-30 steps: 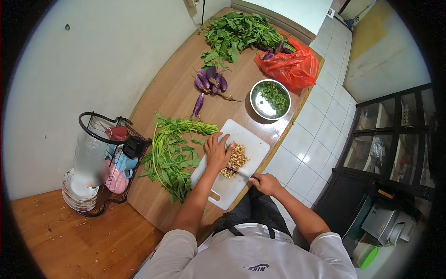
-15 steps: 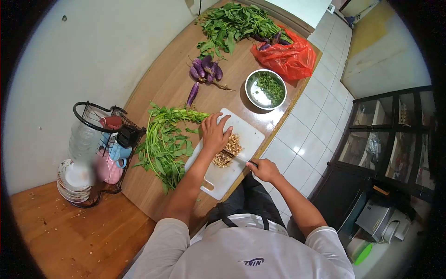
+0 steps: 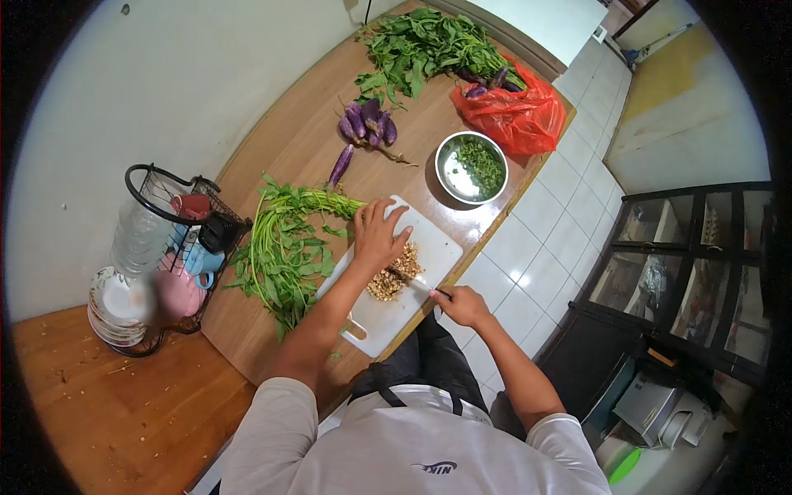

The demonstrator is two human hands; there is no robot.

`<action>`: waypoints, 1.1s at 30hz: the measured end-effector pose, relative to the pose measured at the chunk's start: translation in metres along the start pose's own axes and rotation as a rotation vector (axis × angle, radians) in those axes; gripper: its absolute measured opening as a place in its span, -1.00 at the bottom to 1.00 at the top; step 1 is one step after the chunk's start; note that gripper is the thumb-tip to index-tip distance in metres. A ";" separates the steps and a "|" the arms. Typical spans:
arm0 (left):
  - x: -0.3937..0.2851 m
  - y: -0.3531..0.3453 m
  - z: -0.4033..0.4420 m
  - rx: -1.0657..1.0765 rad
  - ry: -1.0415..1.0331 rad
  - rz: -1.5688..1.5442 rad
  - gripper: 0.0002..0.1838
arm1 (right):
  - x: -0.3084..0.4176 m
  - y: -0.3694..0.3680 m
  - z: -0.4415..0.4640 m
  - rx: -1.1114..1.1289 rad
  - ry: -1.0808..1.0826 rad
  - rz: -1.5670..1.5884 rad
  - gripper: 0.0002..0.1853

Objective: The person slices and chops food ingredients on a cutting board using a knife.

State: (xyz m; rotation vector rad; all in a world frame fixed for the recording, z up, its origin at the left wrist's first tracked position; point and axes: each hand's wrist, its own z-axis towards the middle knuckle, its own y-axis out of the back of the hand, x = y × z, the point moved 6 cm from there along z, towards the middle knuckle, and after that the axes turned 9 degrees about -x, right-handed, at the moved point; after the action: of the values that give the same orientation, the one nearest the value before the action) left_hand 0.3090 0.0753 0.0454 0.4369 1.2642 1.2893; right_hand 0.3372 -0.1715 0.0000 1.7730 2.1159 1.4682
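Observation:
A white cutting board (image 3: 433, 239) lies near the table's front edge, with a pile of finely chopped tan pieces (image 3: 384, 289) in its middle. Wrapped round the black handle of a knife (image 3: 419, 285), my right hand (image 3: 464, 306) is just off the board's right edge. The blade reaches into the chopped pieces, its tip partly hidden. My left hand (image 3: 378, 235) rests over the board's far left part, fingers spread, close to the blade tip; whether its thumb touches the blade I cannot tell. Leafy green stems (image 3: 276, 239) lie against the board's left side.
A steel bowl (image 3: 445, 172) of chopped greens stands beyond the board. Purple eggplants (image 3: 355, 122) lie on the table (image 3: 305, 161). Farther back are more leafy greens (image 3: 412, 49) and a red plastic bag (image 3: 516, 120). A wire dish rack (image 3: 136, 194) with cups and plates stands at left.
The whole view has tilted and shifted slightly. The knife still lies in the chopped pieces, its blade at a slightly different angle. My left hand stays spread over the board.

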 end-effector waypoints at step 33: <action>-0.001 0.000 0.011 -0.104 -0.001 -0.036 -0.57 | 0.008 0.037 0.019 0.022 0.053 -0.178 -0.33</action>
State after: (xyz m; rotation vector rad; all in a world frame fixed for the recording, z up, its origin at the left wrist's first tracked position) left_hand 0.3190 0.0790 0.0490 0.3398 1.1931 1.3174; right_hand 0.3732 -0.1569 0.0173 1.5224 2.2563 1.4669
